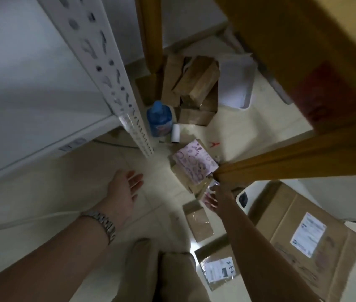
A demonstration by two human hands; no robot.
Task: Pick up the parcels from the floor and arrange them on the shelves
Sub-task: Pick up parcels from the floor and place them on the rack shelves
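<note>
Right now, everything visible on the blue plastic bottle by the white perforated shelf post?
The blue plastic bottle has a lighter blue cap and a pinkish label low on its front, text unreadable. It appears to stand upright on the pale tiled floor, close beside the white perforated metal shelf post. A small white cylinder sits at its right, touching or nearly so; brown cardboard parcels lie just beyond.

Blue bottle (159,118) just beside small white roll (175,132), wooden table leg (150,33), translucent white bin (235,81)
</note>
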